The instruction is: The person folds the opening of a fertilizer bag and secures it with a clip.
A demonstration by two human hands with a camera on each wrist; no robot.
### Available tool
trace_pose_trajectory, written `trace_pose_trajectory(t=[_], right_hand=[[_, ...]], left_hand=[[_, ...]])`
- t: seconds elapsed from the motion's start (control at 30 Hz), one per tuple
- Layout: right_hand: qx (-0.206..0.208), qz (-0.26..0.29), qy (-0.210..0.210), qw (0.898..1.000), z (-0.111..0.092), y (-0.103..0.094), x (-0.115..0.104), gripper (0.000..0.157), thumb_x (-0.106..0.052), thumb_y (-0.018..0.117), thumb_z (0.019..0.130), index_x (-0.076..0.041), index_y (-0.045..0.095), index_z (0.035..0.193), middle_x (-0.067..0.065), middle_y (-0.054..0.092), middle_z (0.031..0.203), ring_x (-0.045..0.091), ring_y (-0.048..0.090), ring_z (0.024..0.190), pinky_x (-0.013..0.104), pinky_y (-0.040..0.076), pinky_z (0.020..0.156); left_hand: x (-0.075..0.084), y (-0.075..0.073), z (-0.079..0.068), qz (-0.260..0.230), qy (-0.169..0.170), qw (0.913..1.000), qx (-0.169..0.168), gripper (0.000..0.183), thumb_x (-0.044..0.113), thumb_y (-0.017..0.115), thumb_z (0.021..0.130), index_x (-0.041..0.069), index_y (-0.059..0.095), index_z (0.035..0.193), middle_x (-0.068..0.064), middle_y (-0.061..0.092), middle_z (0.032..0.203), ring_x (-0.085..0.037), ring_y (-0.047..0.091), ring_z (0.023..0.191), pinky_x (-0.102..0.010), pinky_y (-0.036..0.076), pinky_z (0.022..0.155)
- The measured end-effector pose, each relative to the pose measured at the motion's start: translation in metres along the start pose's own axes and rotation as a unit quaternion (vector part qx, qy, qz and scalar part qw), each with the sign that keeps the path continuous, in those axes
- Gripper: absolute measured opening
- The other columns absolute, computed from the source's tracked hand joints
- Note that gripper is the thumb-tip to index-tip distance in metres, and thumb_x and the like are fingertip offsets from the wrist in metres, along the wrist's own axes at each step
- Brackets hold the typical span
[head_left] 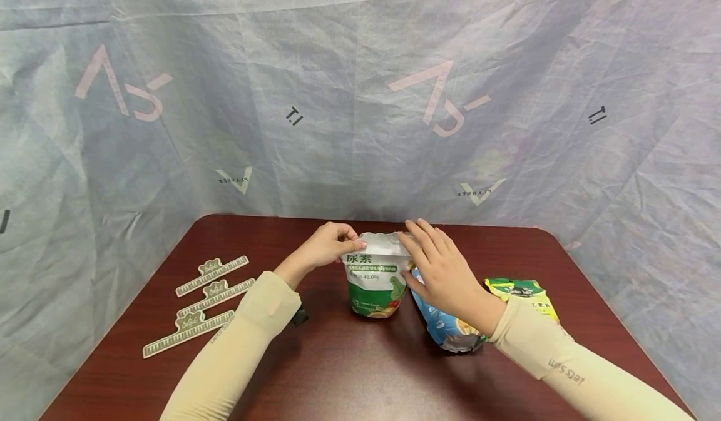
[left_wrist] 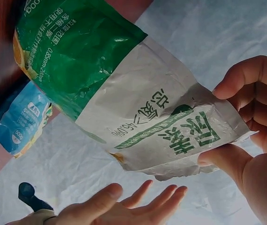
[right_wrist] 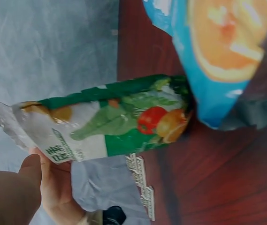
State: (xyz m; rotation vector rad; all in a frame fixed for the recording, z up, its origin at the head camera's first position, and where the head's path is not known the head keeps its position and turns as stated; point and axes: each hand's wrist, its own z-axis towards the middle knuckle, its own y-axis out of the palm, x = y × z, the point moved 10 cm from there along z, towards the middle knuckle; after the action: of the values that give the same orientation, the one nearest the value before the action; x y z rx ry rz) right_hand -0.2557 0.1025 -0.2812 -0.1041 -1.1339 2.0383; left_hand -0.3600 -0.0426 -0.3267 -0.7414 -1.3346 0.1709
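Note:
A white and green fertilizer bag (head_left: 373, 283) stands upright on the table, its top edge creased. My left hand (head_left: 332, 244) pinches the bag's upper left corner between thumb and fingers, clearly seen in the left wrist view. At the bag's upper right side is my right hand (head_left: 438, 264), its fingers extended and holding nothing. In the right wrist view the right thumb and fingertips (right_wrist: 30, 169) are close to the bag's top. Behind the right hand, a blue bag (head_left: 445, 324) is partly hidden.
Right of the blue bag lies a yellow and green packet (head_left: 521, 293), partly covered by the right forearm. Several flat pale strips with bear-shaped tops (head_left: 211, 283) lie on the left of the dark red table (head_left: 338, 371). A grey printed cloth (head_left: 338, 96) hangs behind.

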Motion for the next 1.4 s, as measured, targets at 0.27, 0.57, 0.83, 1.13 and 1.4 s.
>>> trace_pose_trajectory(t=[0.27,0.57,0.83,1.13,1.4], right_hand=[[-0.028,-0.025,-0.011,0.999,-0.008,0.017,-0.012,0.083,-0.033,0.072,0.075,0.003,0.032,0.138,0.023,0.025,0.145,0.037,0.022,0.133,0.052,0.024,0.103],[-0.048,-0.048,-0.011,0.998,-0.011,0.027,-0.016,0.086,-0.037,0.073,0.074,0.005,0.033,0.138,0.023,0.022,0.146,0.039,0.022,0.133,0.053,0.021,0.103],[-0.058,-0.073,-0.008,0.996,-0.011,0.031,-0.015,0.084,-0.041,0.070,0.077,0.004,0.034,0.138,0.021,0.022,0.147,0.036,0.016,0.135,0.054,0.023,0.102],[-0.069,-0.088,-0.004,0.994,-0.010,0.033,-0.013,0.079,-0.042,0.067,0.079,0.002,0.037,0.137,0.020,0.025,0.146,0.034,0.016,0.136,0.054,0.021,0.103],[-0.059,-0.089,-0.007,0.994,-0.009,0.031,-0.013,0.073,-0.040,0.068,0.079,0.000,0.042,0.134,0.019,0.033,0.142,0.035,0.030,0.131,0.057,0.027,0.099]], left_hand=[[0.000,0.000,-0.001,-0.001,0.002,1.0000,0.004,0.020,0.027,0.067,0.084,0.008,0.061,0.082,-0.004,0.056,0.072,-0.018,0.053,0.062,-0.029,0.048,0.053],[0.001,0.000,-0.001,0.000,0.008,0.9999,0.009,0.020,0.027,0.068,0.084,0.008,0.062,0.081,-0.004,0.056,0.070,-0.025,0.055,0.065,-0.029,0.047,0.053],[0.000,-0.001,0.000,0.006,0.009,0.9998,0.014,0.020,0.026,0.068,0.083,0.007,0.062,0.081,-0.003,0.056,0.068,-0.030,0.056,0.067,-0.028,0.047,0.052],[0.000,-0.001,0.000,0.011,0.014,0.9996,0.020,0.020,0.026,0.069,0.083,0.007,0.062,0.081,-0.002,0.055,0.068,-0.033,0.057,0.069,-0.032,0.049,0.055],[0.003,-0.003,-0.003,0.027,0.014,0.9991,0.030,0.020,0.026,0.068,0.083,0.008,0.062,0.082,-0.002,0.055,0.068,-0.026,0.056,0.063,-0.028,0.047,0.053]])
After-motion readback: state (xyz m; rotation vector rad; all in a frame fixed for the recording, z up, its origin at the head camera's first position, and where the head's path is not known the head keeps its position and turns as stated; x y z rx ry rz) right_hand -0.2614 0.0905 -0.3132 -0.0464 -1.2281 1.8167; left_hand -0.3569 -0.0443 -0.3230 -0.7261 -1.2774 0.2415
